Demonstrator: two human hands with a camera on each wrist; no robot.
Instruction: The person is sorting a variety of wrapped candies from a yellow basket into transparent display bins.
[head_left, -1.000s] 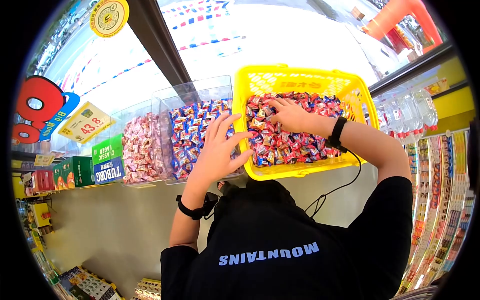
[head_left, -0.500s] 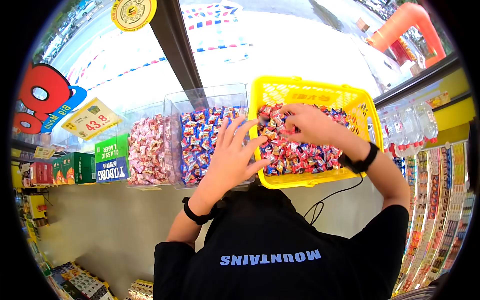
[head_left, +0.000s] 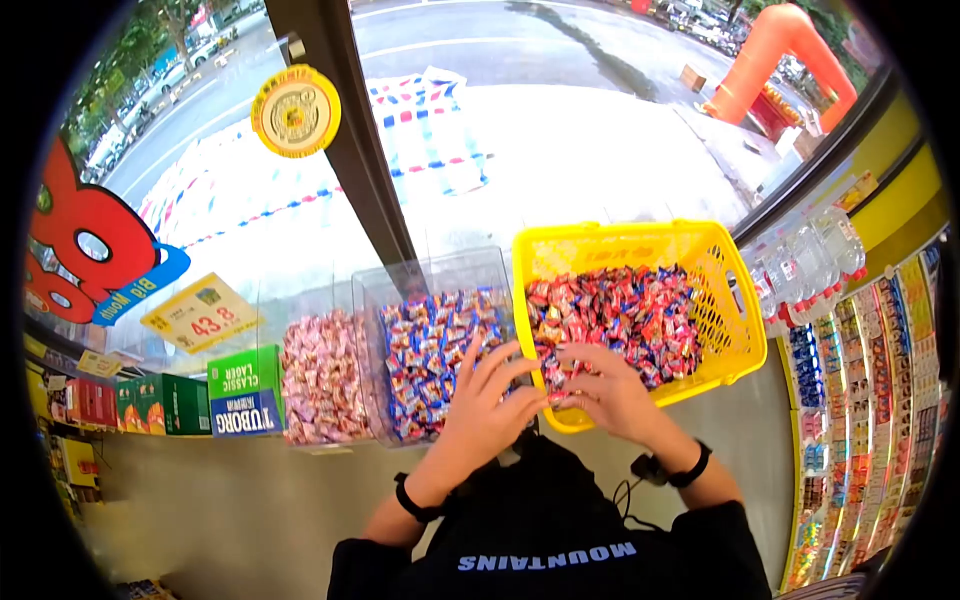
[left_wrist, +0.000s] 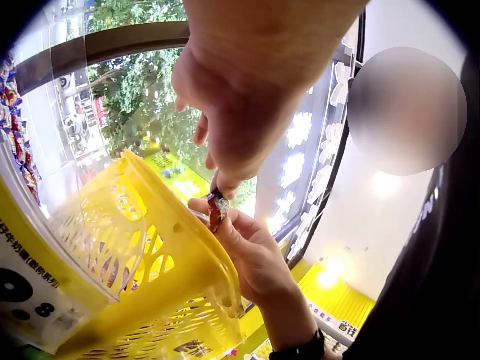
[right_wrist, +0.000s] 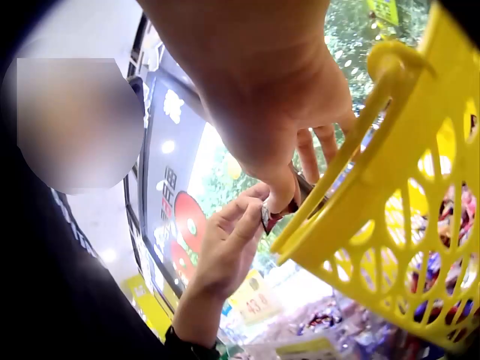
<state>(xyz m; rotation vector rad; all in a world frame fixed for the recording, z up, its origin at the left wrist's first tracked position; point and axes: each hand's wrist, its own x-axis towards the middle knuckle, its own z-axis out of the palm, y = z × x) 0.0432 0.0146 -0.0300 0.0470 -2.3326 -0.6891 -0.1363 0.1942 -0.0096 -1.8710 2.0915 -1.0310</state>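
Close together over the near left rim of the yellow basket [head_left: 740, 262] are my two hands. One small wrapped candy [left_wrist: 217, 211], red and dark with a shiny end, is pinched between them. My left hand [head_left: 487, 400] holds one end of the wrapper with thumb and fingertip, and my right hand [head_left: 612, 395] grips the other end. In the right wrist view the candy [right_wrist: 268, 219] is partly covered by the fingers. Loose wrapped candies [head_left: 620, 315] in red, blue and pink wrappers fill much of the basket.
Left of the basket stands a clear bin [head_left: 505, 262] of blue-wrapped candies, beside pink-wrapped candies [head_left: 325, 375]. Further left are a Tuborg box [head_left: 246, 392] and a price card [head_left: 203, 313]. Bottled water [head_left: 810, 262] stands at the right, before packed shelves [head_left: 870, 400]. A window lies behind.
My right hand has come out of the candies to the basket's near left edge, bringing a candy to the left hand. The head view has tilted up, showing more of the street.
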